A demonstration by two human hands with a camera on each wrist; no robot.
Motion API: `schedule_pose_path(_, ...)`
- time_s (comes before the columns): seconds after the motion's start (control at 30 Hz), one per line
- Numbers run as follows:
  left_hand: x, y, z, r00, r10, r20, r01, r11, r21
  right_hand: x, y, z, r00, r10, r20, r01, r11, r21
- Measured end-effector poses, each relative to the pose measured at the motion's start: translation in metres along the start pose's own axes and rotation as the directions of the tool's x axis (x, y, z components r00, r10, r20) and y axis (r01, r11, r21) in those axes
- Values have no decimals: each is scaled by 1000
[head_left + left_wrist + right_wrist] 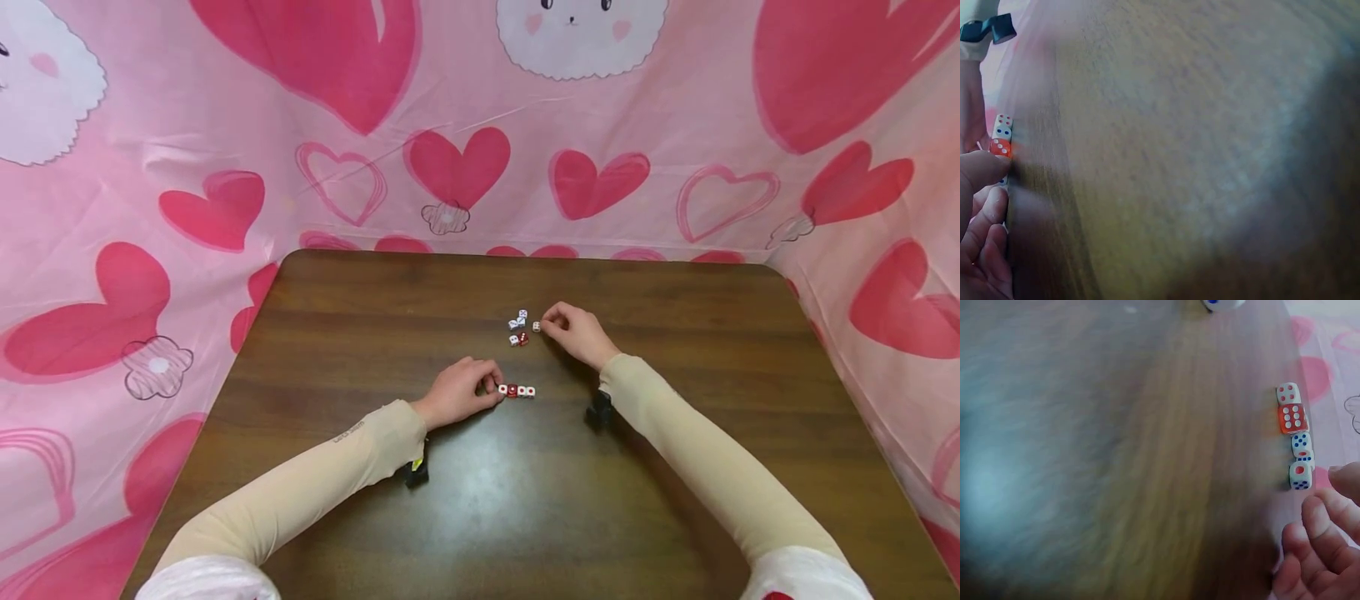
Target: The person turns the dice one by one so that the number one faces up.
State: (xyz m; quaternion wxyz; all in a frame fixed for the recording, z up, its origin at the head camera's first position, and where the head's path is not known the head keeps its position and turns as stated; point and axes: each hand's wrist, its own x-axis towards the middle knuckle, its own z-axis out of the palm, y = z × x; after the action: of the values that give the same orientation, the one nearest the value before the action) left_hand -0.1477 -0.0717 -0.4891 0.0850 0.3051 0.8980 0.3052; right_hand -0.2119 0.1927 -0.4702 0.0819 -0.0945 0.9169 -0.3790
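Dice lie in two groups on the middle of the wood-grain worktop, between a person's two hands. Pink backdrop sheeting printed with hearts stands behind the brown worktop and along both sides. Reaching in from the near edge are two beige sleeves, left and right, each with a black device at the wrist, left and right. At the end of its sleeve, the left hand pinches the leftmost white die of the nearer row between thumb and finger; the left wrist view shows the thumb partly hiding that die. Farther back, the right hand has its fingers loosely bent, a gap between thumb and fingertips, close beside a white die; whether it touches that die is hard to tell. Behind the row sits the loose cluster, with several white dice and one red die. Smaller in spread, the straight row runs white, red, white, white from left to right, its dice set side by side, each with a single pip upward.
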Motion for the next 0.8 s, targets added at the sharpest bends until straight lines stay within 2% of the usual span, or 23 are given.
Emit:
schedule_pose_path(0.17, 1, -1, 1, 1000, -9, 0, 9, 1000, 0, 11, -2, 5, 999, 36, -1, -36, 998, -56)
schedule_pose_path(0.33, 1, -3, 2, 1000, -19, 9, 19, 1000, 13, 15, 1, 7, 999, 33, -3, -33, 994, -108)
schedule_pose_path(0.6, 1, -3, 2, 1000, -12, 1, 12, 1000, 24, 15, 9, 8, 1000, -13, -16, 12, 994, -106)
schedule_pose_path(0.8, 1, -3, 2, 1000, -14, 0, 14, 1000, 23, 15, 12, 8, 1000, -29, 13, 30, 996, -84)
